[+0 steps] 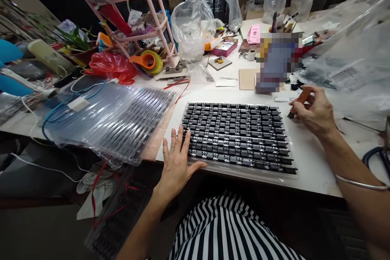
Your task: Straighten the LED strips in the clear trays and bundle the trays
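Observation:
A clear plastic tray (258, 169) filled with rows of black electronic parts (236, 132) lies flat on the white tabletop. Spread over its left edge are the fingers of my left hand (176, 156), which grips nothing. My right hand (318, 109), beyond the tray's right side, is closed round a brown-orange tool (304, 96) whose lower end points down near the table. What kind of tool it is cannot be made out.
Stacked plastic trays (122, 118) with a blue cable lie at left. A pink rack (152, 8), a red bag (111, 67) and an orange tape dispenser (146, 61) stand behind. Clear plastic bags (353, 61) fill the right. The table's front edge (323, 192) is close.

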Demonstrator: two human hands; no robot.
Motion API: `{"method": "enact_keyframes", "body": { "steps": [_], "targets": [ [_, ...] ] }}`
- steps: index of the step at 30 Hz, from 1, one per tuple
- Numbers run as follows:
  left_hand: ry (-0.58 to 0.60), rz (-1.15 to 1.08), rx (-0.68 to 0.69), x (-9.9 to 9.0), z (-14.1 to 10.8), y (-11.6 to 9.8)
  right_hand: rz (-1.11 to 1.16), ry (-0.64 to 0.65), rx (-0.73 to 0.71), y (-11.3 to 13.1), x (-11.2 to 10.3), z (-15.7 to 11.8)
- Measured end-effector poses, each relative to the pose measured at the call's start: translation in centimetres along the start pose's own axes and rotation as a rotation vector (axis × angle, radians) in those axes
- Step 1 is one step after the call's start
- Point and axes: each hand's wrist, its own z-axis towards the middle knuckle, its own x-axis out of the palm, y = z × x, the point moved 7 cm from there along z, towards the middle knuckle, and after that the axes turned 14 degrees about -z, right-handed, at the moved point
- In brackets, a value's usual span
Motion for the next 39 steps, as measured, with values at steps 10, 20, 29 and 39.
{"method": "enact_keyframes", "body": {
  "steps": [10,20,29,39],
  "targets": [
    [-0.006,0.047,0.163,1.0,1.3,-3.5,-0.097,-0.013,-0.087,1.5,-0.6,-0.1],
    [0.069,0.075,0.258,2.2,2.2,-7.2,-0.100,-0.068,-0.175,2.7,-1.2,-0.4],
    [0.069,0.064,0.330,3.3,2.9,-10.3,-0.105,-0.082,-0.232,3.1,-1.2,-0.4],
    [0.078,0.047,0.399,4.3,3.2,-13.3,-0.109,-0.102,-0.300,3.9,-1.4,-0.6]
  ]
}}
